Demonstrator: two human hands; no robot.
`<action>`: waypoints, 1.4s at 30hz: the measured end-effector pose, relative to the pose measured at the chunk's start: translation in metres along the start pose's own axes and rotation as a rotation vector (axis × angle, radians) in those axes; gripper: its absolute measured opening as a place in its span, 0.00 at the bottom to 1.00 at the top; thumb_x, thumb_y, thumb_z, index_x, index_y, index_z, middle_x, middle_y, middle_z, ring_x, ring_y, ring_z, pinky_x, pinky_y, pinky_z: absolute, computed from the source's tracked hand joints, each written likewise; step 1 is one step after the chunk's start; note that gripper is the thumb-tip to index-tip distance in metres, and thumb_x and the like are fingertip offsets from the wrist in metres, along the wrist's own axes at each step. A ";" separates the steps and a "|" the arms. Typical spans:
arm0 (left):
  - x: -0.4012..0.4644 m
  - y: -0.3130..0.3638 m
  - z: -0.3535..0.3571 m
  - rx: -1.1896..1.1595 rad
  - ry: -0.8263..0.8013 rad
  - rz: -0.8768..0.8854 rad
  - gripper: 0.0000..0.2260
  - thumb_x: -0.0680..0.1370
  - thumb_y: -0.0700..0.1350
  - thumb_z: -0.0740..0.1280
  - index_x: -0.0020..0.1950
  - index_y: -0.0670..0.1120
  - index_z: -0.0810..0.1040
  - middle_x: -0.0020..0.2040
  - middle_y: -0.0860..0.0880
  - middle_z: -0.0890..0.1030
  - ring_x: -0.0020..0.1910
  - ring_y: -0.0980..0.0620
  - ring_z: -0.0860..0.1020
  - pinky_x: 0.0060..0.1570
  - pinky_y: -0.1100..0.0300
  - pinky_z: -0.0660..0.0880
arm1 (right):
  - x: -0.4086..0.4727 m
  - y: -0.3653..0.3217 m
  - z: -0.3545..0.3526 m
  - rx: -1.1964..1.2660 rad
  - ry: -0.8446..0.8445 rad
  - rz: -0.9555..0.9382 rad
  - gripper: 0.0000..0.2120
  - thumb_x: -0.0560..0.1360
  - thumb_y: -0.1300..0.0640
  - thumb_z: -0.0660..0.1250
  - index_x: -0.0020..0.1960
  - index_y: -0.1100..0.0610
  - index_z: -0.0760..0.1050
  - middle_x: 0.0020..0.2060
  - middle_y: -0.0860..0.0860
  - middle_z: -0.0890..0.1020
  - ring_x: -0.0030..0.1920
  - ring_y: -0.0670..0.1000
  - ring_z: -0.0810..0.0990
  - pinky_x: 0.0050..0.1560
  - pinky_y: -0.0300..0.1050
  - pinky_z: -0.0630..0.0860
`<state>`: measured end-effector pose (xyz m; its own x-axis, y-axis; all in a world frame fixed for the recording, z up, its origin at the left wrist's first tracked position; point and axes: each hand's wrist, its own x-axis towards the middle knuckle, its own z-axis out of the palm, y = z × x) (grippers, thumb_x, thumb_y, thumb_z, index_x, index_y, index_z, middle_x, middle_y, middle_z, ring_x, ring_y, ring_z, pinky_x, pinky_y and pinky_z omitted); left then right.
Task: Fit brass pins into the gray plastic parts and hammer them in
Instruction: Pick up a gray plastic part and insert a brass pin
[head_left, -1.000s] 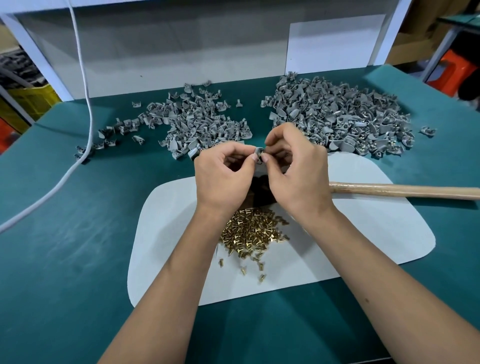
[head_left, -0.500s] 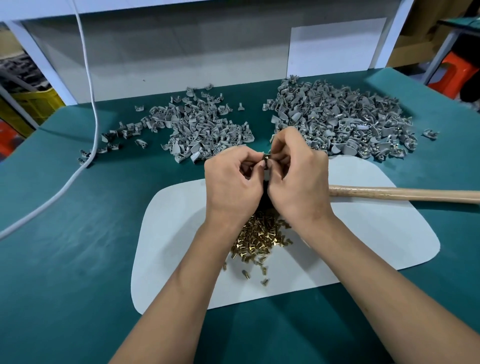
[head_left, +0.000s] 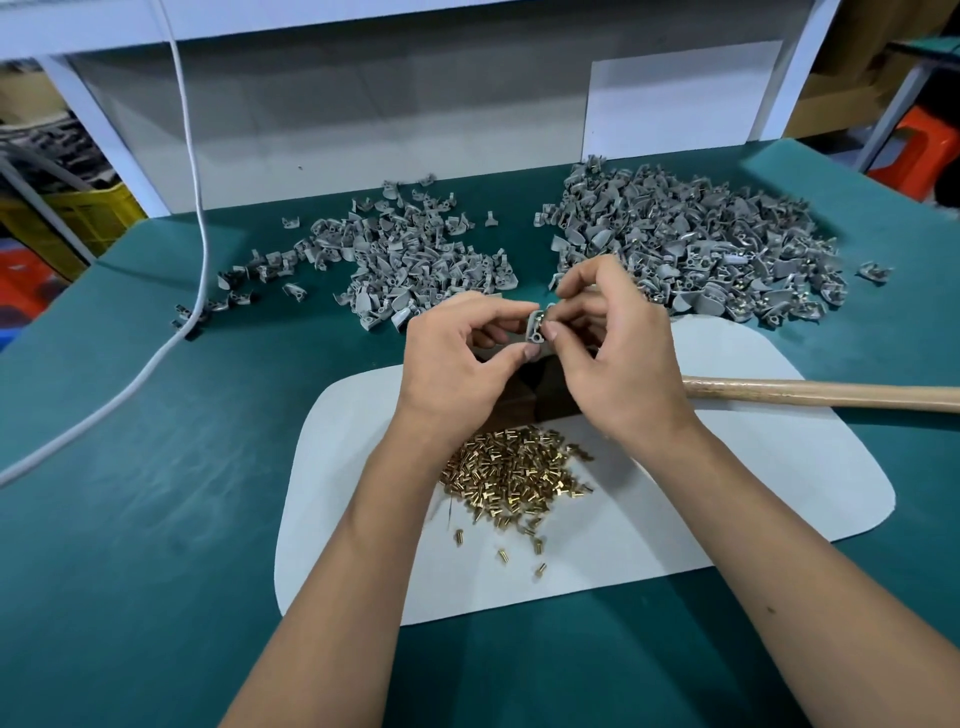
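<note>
Teal felt covers the workbench (head_left: 156, 519), with a white rounded mat (head_left: 753, 493) at its middle and a white cable (head_left: 195, 208) trailing down at ten o'clock. Above the mat, the left hand (head_left: 457, 374) pinches a small gray plastic part (head_left: 535, 332) between thumb and forefinger, while the right hand (head_left: 618, 358) pinches something at the part's top edge, presumably a brass pin, too small to make out. Compared with a second ago, both hands have lifted slightly and the part's face with its round hole now shows, suggesting the pin is just being seated. A loose pile of brass pins (head_left: 514, 473) lies at six o'clock from the hands. Two heaps of gray parts sit at eleven (head_left: 415, 260) and one o'clock (head_left: 701, 244). A wooden hammer handle (head_left: 831, 395) rests at three o'clock, untouched; hammering likely comes next.
</note>
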<state>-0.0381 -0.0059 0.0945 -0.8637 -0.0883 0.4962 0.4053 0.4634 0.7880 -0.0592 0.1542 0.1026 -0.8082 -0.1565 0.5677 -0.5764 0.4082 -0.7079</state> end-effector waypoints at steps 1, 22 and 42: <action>0.000 0.000 -0.001 -0.016 -0.003 -0.010 0.14 0.71 0.35 0.79 0.54 0.44 0.87 0.48 0.48 0.84 0.45 0.49 0.84 0.49 0.51 0.82 | 0.000 0.000 0.000 0.004 -0.014 -0.010 0.15 0.74 0.68 0.72 0.56 0.56 0.73 0.41 0.46 0.84 0.46 0.43 0.84 0.52 0.43 0.81; 0.002 -0.001 -0.008 -0.319 -0.031 -0.106 0.16 0.73 0.34 0.77 0.59 0.43 0.84 0.51 0.45 0.87 0.50 0.50 0.85 0.56 0.54 0.81 | 0.003 0.002 -0.003 -0.093 -0.023 -0.157 0.01 0.79 0.64 0.68 0.49 0.61 0.79 0.43 0.49 0.80 0.44 0.44 0.76 0.47 0.29 0.69; 0.000 0.003 -0.010 -0.473 -0.040 -0.193 0.13 0.69 0.28 0.77 0.52 0.36 0.83 0.39 0.44 0.86 0.39 0.51 0.84 0.41 0.55 0.84 | 0.001 0.002 -0.007 -0.116 -0.017 -0.249 0.02 0.76 0.63 0.72 0.45 0.60 0.83 0.40 0.49 0.83 0.41 0.46 0.80 0.44 0.37 0.75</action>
<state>-0.0338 -0.0131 0.1005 -0.9433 -0.0944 0.3182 0.3204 -0.0091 0.9472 -0.0607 0.1616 0.1048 -0.6454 -0.2796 0.7108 -0.7409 0.4555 -0.4935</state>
